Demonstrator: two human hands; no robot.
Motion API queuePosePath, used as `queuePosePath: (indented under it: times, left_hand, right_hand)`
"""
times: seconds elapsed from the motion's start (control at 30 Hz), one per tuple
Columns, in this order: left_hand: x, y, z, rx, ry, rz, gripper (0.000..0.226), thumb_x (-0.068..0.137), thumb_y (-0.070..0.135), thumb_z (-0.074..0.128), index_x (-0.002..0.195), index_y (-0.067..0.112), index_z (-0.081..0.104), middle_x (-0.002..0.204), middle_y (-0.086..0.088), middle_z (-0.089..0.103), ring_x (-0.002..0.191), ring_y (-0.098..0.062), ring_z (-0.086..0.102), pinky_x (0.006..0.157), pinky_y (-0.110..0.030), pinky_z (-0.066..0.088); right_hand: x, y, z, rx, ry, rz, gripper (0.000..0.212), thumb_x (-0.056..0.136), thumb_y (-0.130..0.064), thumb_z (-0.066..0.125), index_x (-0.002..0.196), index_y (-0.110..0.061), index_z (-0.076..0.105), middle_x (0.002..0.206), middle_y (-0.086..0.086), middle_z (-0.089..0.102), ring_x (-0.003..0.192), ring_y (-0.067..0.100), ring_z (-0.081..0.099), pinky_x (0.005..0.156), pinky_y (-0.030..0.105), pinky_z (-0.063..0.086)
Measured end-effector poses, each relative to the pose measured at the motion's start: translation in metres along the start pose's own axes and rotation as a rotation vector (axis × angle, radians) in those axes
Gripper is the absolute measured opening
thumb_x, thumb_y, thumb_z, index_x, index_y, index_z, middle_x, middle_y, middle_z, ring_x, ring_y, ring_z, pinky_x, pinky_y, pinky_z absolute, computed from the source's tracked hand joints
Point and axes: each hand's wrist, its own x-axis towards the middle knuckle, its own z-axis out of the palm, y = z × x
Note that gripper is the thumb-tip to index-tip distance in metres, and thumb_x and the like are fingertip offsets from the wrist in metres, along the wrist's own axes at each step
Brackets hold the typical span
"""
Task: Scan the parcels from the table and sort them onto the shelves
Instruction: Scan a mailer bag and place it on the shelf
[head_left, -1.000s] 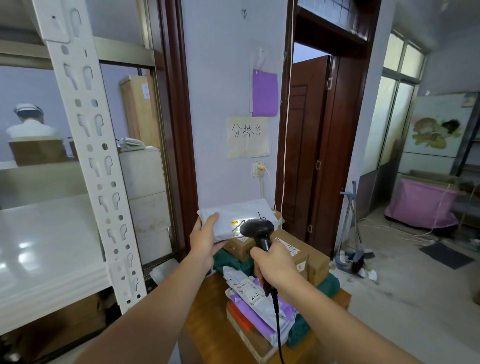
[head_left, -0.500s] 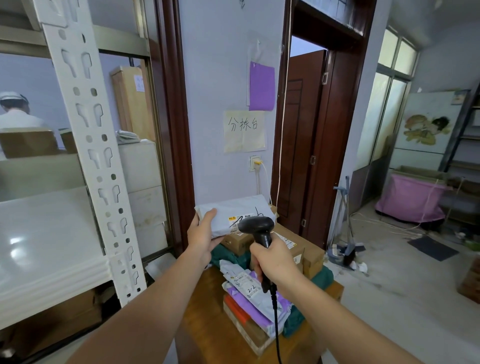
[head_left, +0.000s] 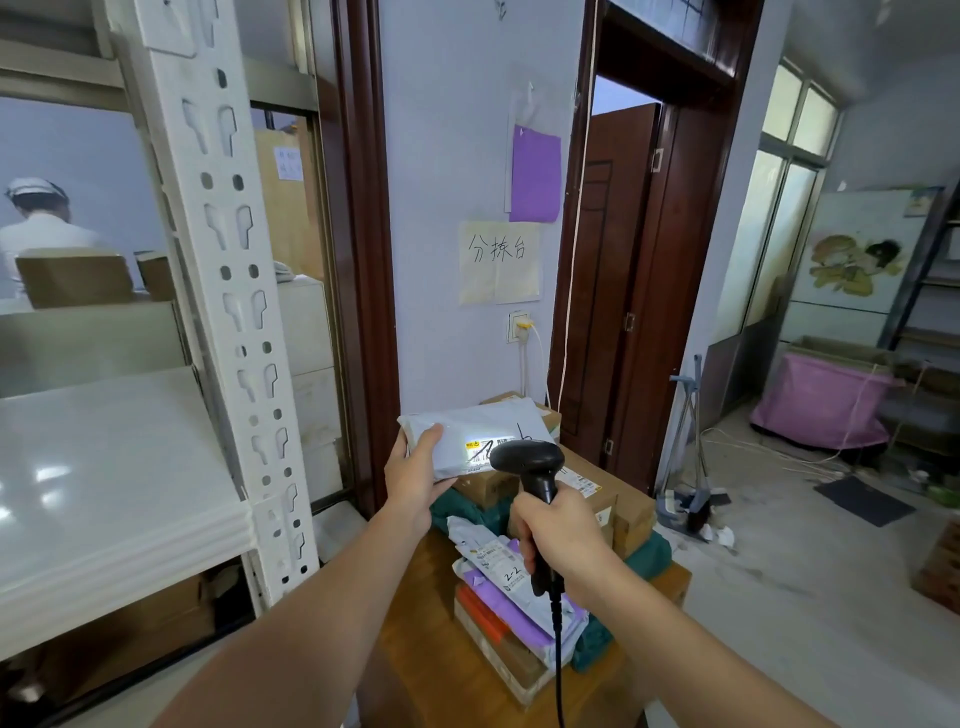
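Head view: the left hand (head_left: 415, 480) grips the near left end of a white parcel bag (head_left: 470, 434), thumb on top and fingers curled underneath, and holds it up in the air above the stack of goods. The right hand (head_left: 558, 530) is wrapped around the handle of a black scanner (head_left: 527, 462), whose head sits just beside the bag's near edge; a bright patch of light falls on the bag's label (head_left: 485, 449), between the two hands. A black cable (head_left: 558, 654) hangs from the bottom of the handle, below the right hand.

Under both hands stands a wooden tabletop (head_left: 431, 670). On it, directly beneath the right hand, lies a pile of flat mailers (head_left: 493, 564), white and purple, on top of an orange-edged box (head_left: 498, 644). Beyond the hands are brown cardboard boxes (head_left: 618, 506) resting on green cloth (head_left: 647, 558).

Left of the left hand rises a white slotted shelf post (head_left: 228, 291) with a glossy white shelf (head_left: 104, 467) beside it. On the wall beyond the held bag hang a handwritten paper sign (head_left: 498, 262) and a purple sheet (head_left: 535, 174), with a wall socket (head_left: 519, 326) lower down. Far left, a person in white (head_left: 41, 228) is seen from behind
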Motion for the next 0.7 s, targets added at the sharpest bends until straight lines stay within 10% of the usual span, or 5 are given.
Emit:
queuePosePath:
  times: [0.7]
  left_hand:
    - [-0.007, -0.002, -0.014, 0.01, 0.005, -0.024, 0.063, 0.095, 0.028, 0.075, 0.152, 0.033, 0.048, 0.123, -0.005, 0.069, 0.107, -0.027, 0.072, 0.087, -0.05, 0.063]
  right_hand:
    - [-0.015, 0.005, 0.005, 0.122, -0.015, 0.037, 0.008, 0.091, -0.007, 0.057, 0.084, -0.007, 0.054, 0.059, 0.006, 0.052, 0.047, 0.019, 0.049, 0.047, 0.03, 0.047]
